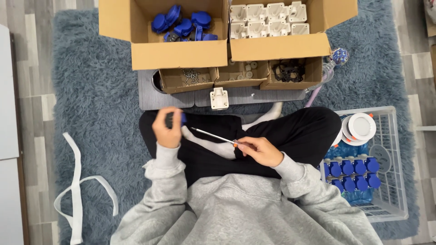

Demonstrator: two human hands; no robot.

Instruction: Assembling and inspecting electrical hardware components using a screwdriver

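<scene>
My left hand point(166, 129) is raised over my crossed legs, closed around a small blue and black plastic part point(182, 119). My right hand point(260, 150) grips the handle of a thin screwdriver point(212, 135). The metal shaft points left toward the part, with its tip just short of it. A white plastic housing point(219, 98) stands alone on the grey board point(172, 100) in front of my knees.
Two big cardboard boxes hold blue caps point(181, 23) and white housings point(268, 19). Three small trays in front hold screws point(190, 76), white bits point(247, 70) and black rings point(289, 70). A white wire basket point(390, 181) at right contains finished blue pieces. A white strap point(77, 181) lies on the rug.
</scene>
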